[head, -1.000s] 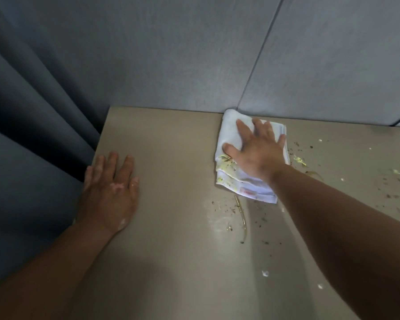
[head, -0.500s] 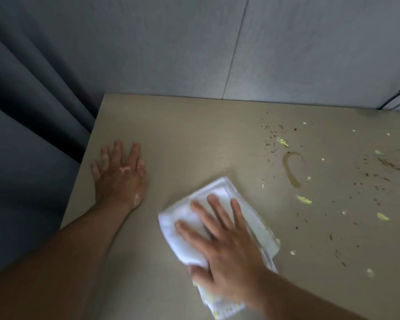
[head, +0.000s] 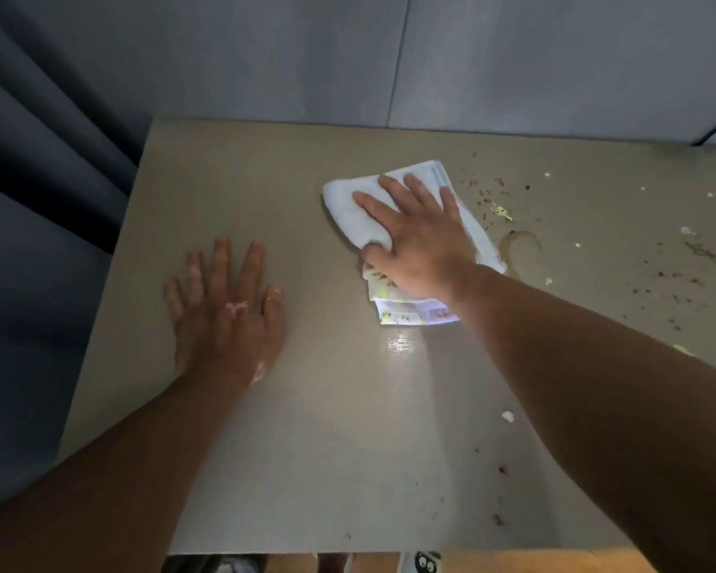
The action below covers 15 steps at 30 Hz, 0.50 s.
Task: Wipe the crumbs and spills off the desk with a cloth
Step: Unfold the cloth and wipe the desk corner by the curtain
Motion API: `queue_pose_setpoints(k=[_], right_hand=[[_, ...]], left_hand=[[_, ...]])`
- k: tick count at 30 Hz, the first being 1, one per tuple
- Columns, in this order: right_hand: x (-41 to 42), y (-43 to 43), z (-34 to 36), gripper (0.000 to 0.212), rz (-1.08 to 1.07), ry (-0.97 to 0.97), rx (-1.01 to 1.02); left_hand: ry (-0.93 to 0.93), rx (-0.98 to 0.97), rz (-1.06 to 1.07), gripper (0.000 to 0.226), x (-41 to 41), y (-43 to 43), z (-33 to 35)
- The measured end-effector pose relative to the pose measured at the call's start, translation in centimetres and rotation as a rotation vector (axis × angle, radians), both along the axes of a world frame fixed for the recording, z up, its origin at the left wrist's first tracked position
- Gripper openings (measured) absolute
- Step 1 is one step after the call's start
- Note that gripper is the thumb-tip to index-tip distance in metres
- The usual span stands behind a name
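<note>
A folded white cloth (head: 350, 215), stained yellow at its near edge, lies on the beige desk (head: 340, 440) towards the back middle. My right hand (head: 420, 237) presses flat on it with fingers spread and straight. My left hand (head: 226, 312) rests flat on the desk to the left, fingers straight, holding nothing. A curved brown spill (head: 513, 246) sits just right of the cloth. Dark crumbs (head: 699, 254) and yellow-green bits (head: 502, 212) are scattered over the desk's right part.
A grey panelled wall (head: 389, 55) stands behind the desk. Dark curtain folds (head: 38, 159) hang at the left beside the desk's left edge. A white crumb (head: 508, 416) lies near my right forearm. The near desk edge runs along the bottom.
My right hand has pushed the cloth from the near middle of the desk away and to the right, up beside the brown spill. My left hand stays flat on the desk.
</note>
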State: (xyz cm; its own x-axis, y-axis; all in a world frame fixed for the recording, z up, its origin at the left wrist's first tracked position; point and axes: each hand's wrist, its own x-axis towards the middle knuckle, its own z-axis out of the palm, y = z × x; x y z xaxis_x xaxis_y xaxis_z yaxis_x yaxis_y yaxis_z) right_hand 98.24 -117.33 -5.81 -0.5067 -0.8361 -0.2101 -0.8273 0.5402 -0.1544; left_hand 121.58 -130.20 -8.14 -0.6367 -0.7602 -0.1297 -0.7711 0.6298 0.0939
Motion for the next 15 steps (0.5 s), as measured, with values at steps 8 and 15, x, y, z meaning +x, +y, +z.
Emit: queue_pose_setpoints(k=[8,15], right_hand=[[7.8,3.1,0.5,0.071,-0.002,-0.056,-0.092],[23.7,10.3,-0.1,0.071,0.092,-0.038,-0.14]], left_hand=[[-0.035,0.04,0.014,0.059,-0.2,-0.1,0.3],[-0.021,0.075,-0.008,0.058,0.1,-0.6,0.6]])
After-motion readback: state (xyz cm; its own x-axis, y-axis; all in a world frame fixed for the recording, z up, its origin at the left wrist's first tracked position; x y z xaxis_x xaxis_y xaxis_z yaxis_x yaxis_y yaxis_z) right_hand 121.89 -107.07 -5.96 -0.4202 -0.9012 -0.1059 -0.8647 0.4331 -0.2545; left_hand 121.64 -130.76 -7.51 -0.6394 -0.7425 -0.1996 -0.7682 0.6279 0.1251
